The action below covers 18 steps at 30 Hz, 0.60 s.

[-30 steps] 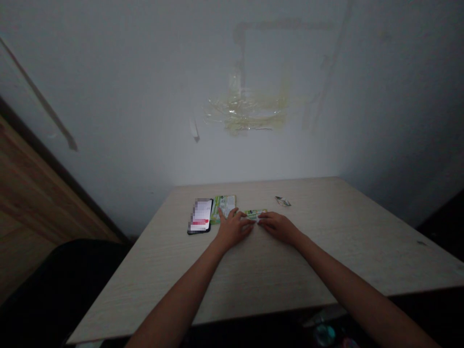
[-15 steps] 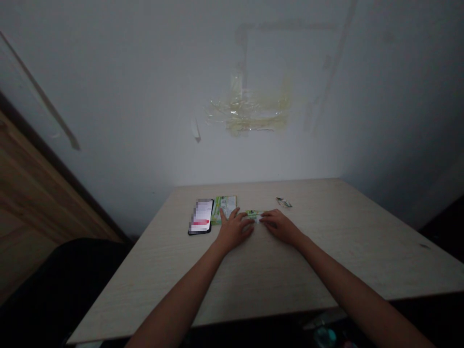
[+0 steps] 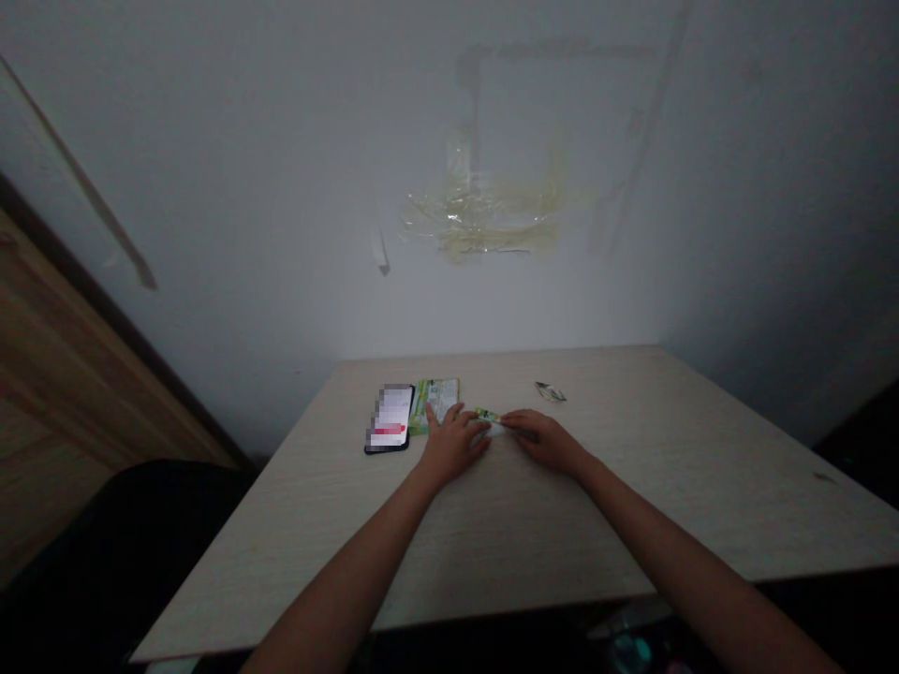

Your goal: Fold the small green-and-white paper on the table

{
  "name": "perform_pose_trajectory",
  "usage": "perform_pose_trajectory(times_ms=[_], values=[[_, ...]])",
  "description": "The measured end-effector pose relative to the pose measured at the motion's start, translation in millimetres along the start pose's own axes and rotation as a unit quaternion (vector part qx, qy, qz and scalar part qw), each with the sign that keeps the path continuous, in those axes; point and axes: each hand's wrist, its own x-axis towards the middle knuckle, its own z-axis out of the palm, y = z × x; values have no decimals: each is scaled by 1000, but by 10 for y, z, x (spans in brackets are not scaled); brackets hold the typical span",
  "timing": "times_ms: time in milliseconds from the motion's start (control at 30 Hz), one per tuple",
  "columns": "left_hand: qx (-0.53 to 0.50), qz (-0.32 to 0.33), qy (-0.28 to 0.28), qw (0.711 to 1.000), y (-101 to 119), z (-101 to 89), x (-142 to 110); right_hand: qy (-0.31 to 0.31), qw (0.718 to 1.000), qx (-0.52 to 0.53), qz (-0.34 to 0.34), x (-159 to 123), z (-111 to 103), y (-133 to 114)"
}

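A small green and white packet (image 3: 489, 417) lies on the pale wooden table (image 3: 534, 524), held between both hands. My left hand (image 3: 450, 443) rests flat with fingers spread, its fingertips pressing the packet's left end. My right hand (image 3: 542, 438) pinches the packet's right end with thumb and forefinger. A larger green and white wrapper (image 3: 435, 401) lies just behind my left hand. A black phone (image 3: 390, 419) with a lit screen lies to the left of that wrapper.
A small torn foil scrap (image 3: 550, 391) lies further back on the right. The table's far edge meets a white wall with yellowed tape remains (image 3: 484, 217). A dark chair (image 3: 105, 552) stands at the near left. A wooden panel (image 3: 49, 374) runs along the left.
The small packet has been folded or drawn in and looks shorter and tilted now. My right hand's fingers have closed in a pinch on its end. The left hand has barely moved.
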Motion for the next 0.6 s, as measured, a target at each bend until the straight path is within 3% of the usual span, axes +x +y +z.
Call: perform_pose_trajectory(times_ms=[267, 600], values=[[0, 2, -13, 1000, 3, 2, 7, 15, 998, -68, 4, 16, 20, 89], [19, -15, -14, 1000, 2, -23, 6, -45, 998, -9, -34, 21, -50, -8]])
